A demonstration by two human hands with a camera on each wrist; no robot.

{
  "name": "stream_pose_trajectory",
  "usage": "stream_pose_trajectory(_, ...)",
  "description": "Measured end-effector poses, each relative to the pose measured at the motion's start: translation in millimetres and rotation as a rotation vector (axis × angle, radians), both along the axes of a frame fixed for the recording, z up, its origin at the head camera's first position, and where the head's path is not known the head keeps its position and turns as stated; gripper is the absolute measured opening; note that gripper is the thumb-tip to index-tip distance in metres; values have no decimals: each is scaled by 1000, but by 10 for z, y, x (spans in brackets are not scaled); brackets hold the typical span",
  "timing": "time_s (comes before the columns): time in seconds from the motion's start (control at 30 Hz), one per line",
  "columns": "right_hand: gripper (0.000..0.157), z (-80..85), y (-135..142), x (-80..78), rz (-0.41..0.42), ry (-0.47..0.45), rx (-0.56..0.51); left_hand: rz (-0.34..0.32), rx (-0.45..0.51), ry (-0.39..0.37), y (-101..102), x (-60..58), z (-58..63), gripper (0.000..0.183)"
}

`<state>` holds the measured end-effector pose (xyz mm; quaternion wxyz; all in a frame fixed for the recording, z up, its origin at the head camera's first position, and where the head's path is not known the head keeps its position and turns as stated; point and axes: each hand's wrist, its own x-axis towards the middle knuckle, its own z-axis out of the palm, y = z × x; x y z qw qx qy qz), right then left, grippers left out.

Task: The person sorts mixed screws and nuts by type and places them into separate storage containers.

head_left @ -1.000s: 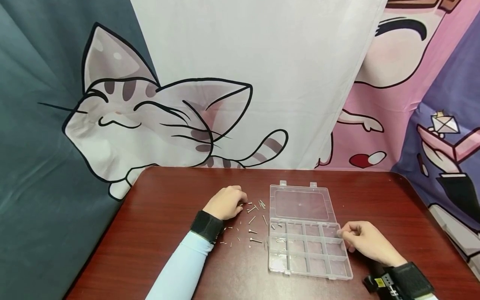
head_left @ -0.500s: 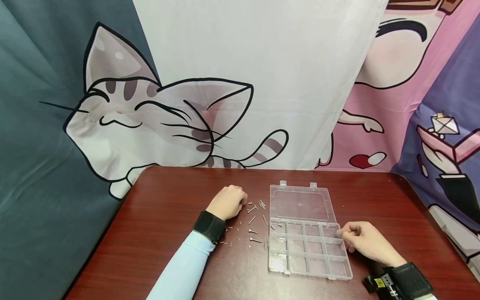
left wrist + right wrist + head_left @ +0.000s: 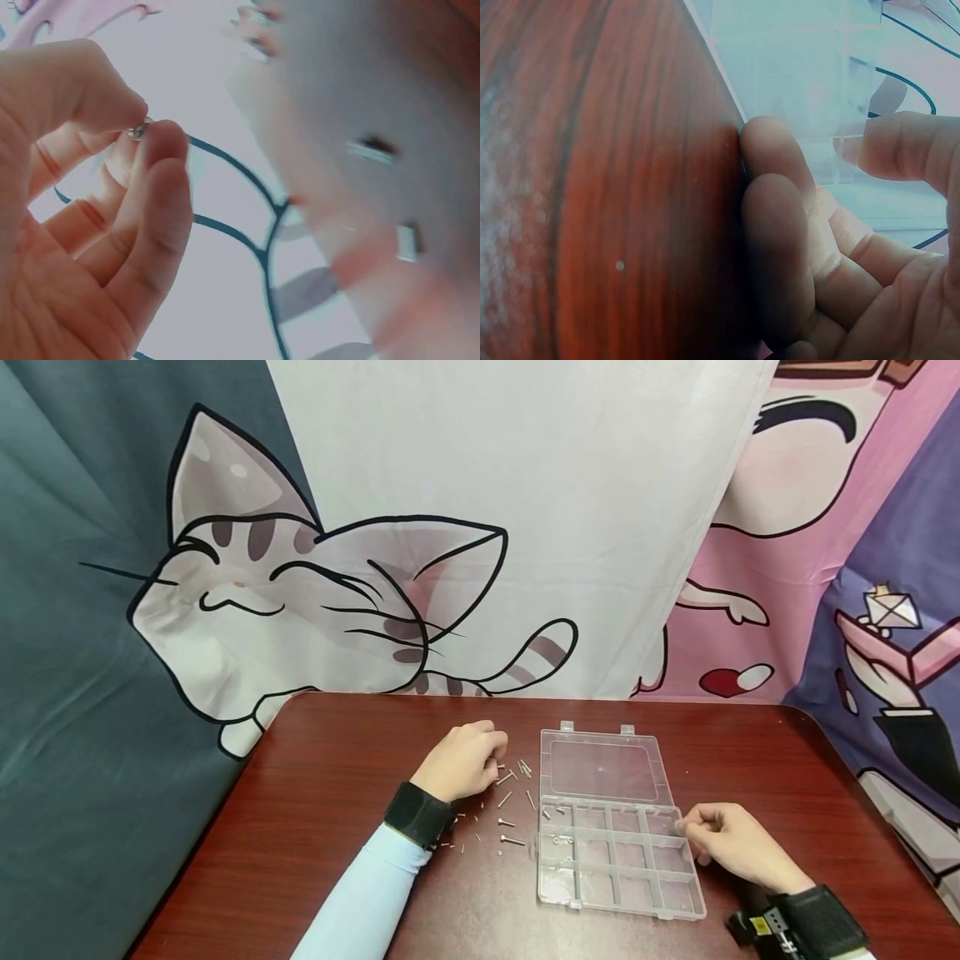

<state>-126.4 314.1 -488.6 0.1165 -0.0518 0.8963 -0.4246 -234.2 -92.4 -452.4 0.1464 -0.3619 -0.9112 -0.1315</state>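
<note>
My left hand point(image 3: 462, 763) is over the left part of the table, beside several loose screws point(image 3: 512, 841). In the left wrist view its thumb and forefinger pinch a small shiny metal screw point(image 3: 138, 131), mostly hidden by the fingertips. A clear plastic compartment box point(image 3: 617, 911) lies with its lid point(image 3: 606, 768) folded back, and a few small metal pieces point(image 3: 561, 840) sit in its left compartments. At the box's right edge, my right hand point(image 3: 731, 839) grips the side wall, thumb on the inner side and fingers point(image 3: 776, 217) outside, low against the tabletop.
The reddish-brown wooden table point(image 3: 360, 727) ends at a hanging cloth point(image 3: 600, 527) with cartoon cats. More tiny screws point(image 3: 477, 837) are scattered between my left forearm and the box. A black wrist strap point(image 3: 418, 815) with a camera sits on each wrist.
My left hand has shifted slightly right and away from me, rising a little with the pinched screw. The right hand and the box stay where they were.
</note>
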Motion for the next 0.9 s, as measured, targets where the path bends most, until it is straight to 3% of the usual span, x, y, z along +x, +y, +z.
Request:
stream_pose_trajectory(0.3, 22, 22, -11, 8, -8, -4, 4, -180, 126, 111, 229, 224, 227, 15)
stream_pose_trajectory(0.57, 22, 27, -20, 8, 2, 5, -11, -325, 171, 108, 418, 430, 353, 12)
stream_pose_trajectory(0.9, 23, 12, -14, 6, -8, 1, -11, -375, 180, 117, 527, 526, 364, 12)
